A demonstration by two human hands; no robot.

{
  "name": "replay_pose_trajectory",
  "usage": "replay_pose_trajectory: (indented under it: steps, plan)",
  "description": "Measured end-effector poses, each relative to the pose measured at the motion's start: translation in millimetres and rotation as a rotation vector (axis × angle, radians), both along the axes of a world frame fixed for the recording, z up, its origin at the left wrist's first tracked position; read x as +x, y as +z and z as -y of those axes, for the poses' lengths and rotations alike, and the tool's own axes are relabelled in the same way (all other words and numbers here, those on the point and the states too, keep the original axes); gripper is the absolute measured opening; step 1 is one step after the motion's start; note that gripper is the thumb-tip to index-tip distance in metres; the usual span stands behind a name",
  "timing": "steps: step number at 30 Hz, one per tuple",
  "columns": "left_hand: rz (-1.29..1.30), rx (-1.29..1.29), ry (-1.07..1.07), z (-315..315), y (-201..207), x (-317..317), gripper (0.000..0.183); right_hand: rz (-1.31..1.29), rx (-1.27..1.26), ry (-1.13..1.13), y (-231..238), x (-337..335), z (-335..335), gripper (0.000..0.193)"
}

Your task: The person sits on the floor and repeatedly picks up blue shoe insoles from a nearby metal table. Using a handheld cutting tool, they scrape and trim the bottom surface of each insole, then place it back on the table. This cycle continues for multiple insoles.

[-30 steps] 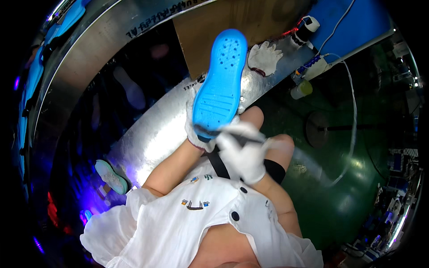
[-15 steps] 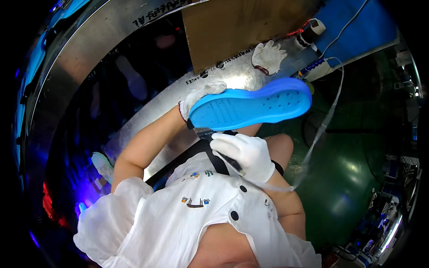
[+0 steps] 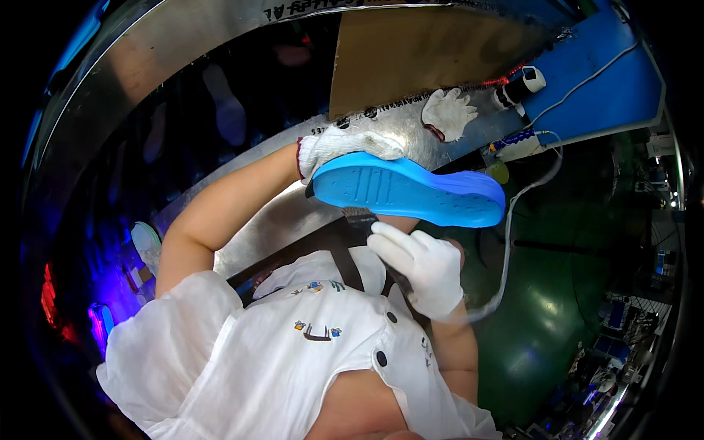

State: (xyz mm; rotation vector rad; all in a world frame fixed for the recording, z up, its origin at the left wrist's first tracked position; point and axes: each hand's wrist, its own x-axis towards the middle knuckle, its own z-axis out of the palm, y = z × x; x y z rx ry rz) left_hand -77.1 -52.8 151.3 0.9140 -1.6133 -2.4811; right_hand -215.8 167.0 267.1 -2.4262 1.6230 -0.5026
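Note:
In its white knit glove, my left hand (image 3: pixel 345 149) is closed around the far edge of a bright blue shoe sole (image 3: pixel 407 192). The sole is held up lengthwise, tilted, with grooves and small dimples showing on its face. Below it, my right hand (image 3: pixel 424 270), in a smooth white glove, grips a dark flat brush (image 3: pixel 359 218). The brush's bristle end is close under the sole's near edge at the left; whether they touch I cannot tell. A clear tube (image 3: pixel 506 253) runs to my right wrist.
Beyond the sole is a metal ledge (image 3: pixel 282 209) with an unworn white glove (image 3: pixel 449 114) and a brown cardboard sheet (image 3: pixel 433 55). Several soles, one of them a purplish sole (image 3: pixel 225 106), lie in the dark area at left. A blue surface (image 3: pixel 598 81) stands at far right.
The sole has tipped, its right end dropping lower. My right hand and the brush have shifted slightly right and nearer to me. The whole view has turned a little.

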Motion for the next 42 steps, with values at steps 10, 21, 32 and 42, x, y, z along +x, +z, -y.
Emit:
replay_pose_trajectory:
  steps: [10,21,32,42]
  plan:
    - [-0.117,-0.046,0.044,-12,54,5,0.04,0.086,-0.207,0.002,-10,-28,-2,0.037]
    - [-0.199,0.103,-0.073,-6,85,16,0.036,0.127,-0.293,-0.074,1,-44,-2,0.032]
    - [-0.729,0.634,0.494,-80,34,-16,0.057,0.32,-0.611,-0.106,-27,1,19,0.034]
    - [-1.141,0.085,0.441,62,231,39,0.075,0.988,-0.344,-0.248,-22,-9,-9,0.023]
